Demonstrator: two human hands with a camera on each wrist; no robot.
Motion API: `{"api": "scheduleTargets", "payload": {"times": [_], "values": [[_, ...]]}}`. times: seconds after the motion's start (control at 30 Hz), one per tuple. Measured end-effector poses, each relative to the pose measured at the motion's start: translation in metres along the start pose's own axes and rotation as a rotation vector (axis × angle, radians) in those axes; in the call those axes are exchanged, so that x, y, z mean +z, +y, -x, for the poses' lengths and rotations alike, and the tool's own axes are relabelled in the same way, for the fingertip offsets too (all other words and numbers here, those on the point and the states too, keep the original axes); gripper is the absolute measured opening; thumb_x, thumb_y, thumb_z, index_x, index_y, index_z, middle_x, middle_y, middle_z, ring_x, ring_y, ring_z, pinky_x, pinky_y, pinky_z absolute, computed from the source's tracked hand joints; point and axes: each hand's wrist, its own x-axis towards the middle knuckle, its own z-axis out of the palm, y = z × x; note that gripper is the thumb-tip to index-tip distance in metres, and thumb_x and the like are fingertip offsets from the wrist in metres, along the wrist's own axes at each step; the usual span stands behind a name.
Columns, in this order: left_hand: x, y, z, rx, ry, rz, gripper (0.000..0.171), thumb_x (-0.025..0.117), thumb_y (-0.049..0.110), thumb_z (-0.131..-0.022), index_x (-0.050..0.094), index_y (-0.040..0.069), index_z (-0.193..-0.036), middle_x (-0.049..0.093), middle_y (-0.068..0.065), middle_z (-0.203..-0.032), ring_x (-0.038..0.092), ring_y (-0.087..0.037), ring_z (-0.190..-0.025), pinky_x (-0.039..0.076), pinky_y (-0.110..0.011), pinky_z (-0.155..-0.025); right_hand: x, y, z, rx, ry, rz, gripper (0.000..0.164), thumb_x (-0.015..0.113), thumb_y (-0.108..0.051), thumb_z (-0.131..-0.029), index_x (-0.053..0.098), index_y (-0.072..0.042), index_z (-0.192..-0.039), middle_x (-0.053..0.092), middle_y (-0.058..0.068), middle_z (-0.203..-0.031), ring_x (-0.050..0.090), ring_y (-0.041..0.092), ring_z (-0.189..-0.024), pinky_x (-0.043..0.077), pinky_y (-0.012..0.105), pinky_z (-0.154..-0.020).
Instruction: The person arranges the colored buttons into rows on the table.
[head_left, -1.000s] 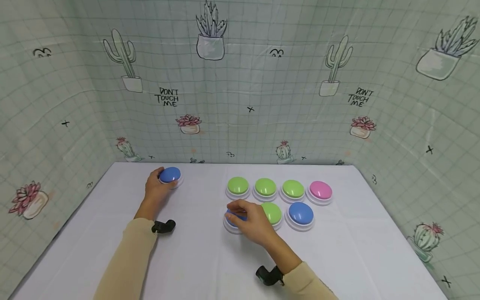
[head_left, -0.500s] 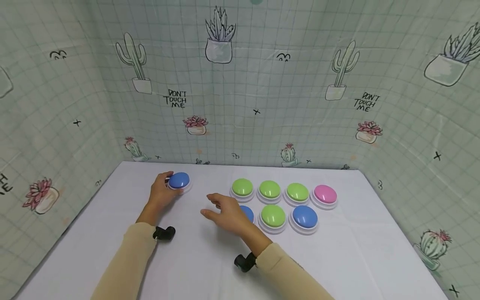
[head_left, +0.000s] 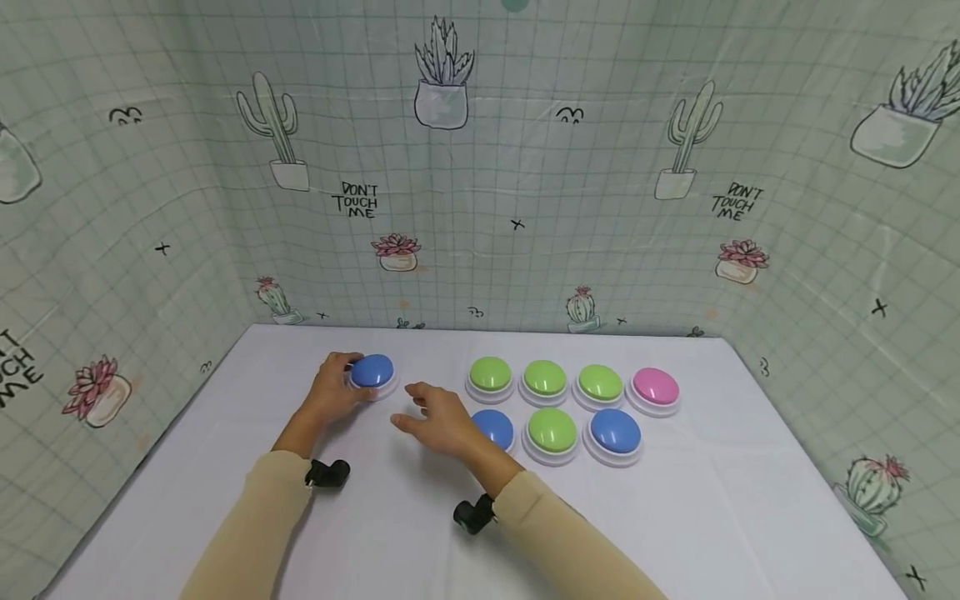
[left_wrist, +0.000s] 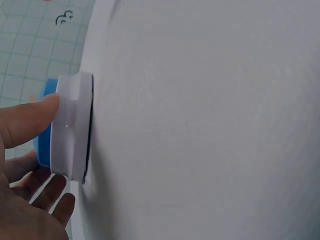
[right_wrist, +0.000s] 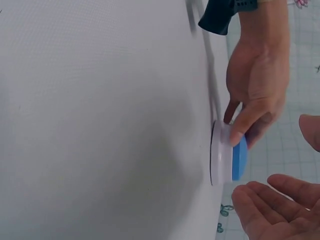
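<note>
My left hand (head_left: pixel 333 393) grips a round blue push button (head_left: pixel 372 372) with a white base, at the back left of the table. In the left wrist view the thumb (left_wrist: pixel 37 117) presses on its rim while the fingers lie on the far side; whether the base (left_wrist: pixel 71 135) touches the table I cannot tell. A short way to the right, my right hand (head_left: pixel 442 423) hovers with fingers apart and nothing in them. The right wrist view has its fingers (right_wrist: pixel 272 205) just beside the held button (right_wrist: pixel 239 159). Partly behind this wrist stands another blue button (head_left: pixel 495 427).
Right of centre, a back row has three green buttons (head_left: pixel 544 378) and a pink button (head_left: pixel 656 386). A green button (head_left: pixel 552 431) and a blue button (head_left: pixel 616 432) stand in the front row. Patterned cloth walls (head_left: pixel 487 275) border the white table (head_left: pixel 750 517).
My right hand has left the front-row blue button and moved left toward the held one, its fingers spreading. The left hand has shifted its button slightly right and nearer. The head view has turned slightly.
</note>
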Motion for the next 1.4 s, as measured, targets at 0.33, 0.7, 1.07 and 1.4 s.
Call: {"api": "scheduleTargets", "payload": {"times": [0.33, 0.7, 1.07, 1.4], "values": [[-0.002, 0.005, 0.01, 0.008, -0.1, 0.115, 0.073, 0.084, 0.003, -0.088, 0.044, -0.009, -0.148, 0.046, -0.035, -0.152, 0.042, -0.053, -0.143, 0.036, -0.061, -0.12, 0.003, -0.004, -0.004, 0.04, 0.02, 0.045, 0.058, 0.071, -0.028, -0.101, 0.054, 0.0, -0.15, 0.058, 0.018, -0.15, 0.06, 0.036, -0.133, 0.053, 0.048, -0.108], [-0.002, 0.004, 0.025, 0.061, -0.191, 0.131, 0.074, 0.087, 0.001, -0.084, 0.051, -0.009, -0.147, 0.053, -0.031, -0.144, 0.051, -0.052, -0.135, 0.046, -0.059, -0.112, 0.012, -0.007, -0.009, 0.122, -0.016, 0.11, 0.071, 0.074, -0.031, -0.099, 0.046, 0.002, -0.155, 0.049, 0.02, -0.158, 0.046, 0.036, -0.147, 0.04, 0.051, -0.12], [-0.004, 0.007, 0.035, 0.124, -0.156, 0.116, 0.06, 0.088, -0.001, -0.082, 0.062, -0.011, -0.134, 0.062, -0.026, -0.132, 0.059, -0.047, -0.127, 0.051, -0.054, -0.109, 0.014, -0.006, -0.014, 0.138, 0.007, 0.14, 0.07, 0.078, -0.025, -0.097, 0.048, 0.002, -0.154, 0.053, 0.02, -0.154, 0.051, 0.037, -0.142, 0.044, 0.05, -0.118], [0.0, 0.007, 0.042, 0.112, -0.132, 0.109, 0.051, 0.09, -0.001, -0.08, 0.067, -0.011, -0.125, 0.069, -0.026, -0.125, 0.066, -0.043, -0.119, 0.054, -0.051, -0.106, 0.021, 0.002, -0.019, 0.121, 0.187, 0.125, 0.068, 0.091, -0.012, -0.081, 0.061, 0.007, -0.139, 0.068, 0.023, -0.131, 0.066, 0.035, -0.122, 0.054, 0.047, -0.107]]}}
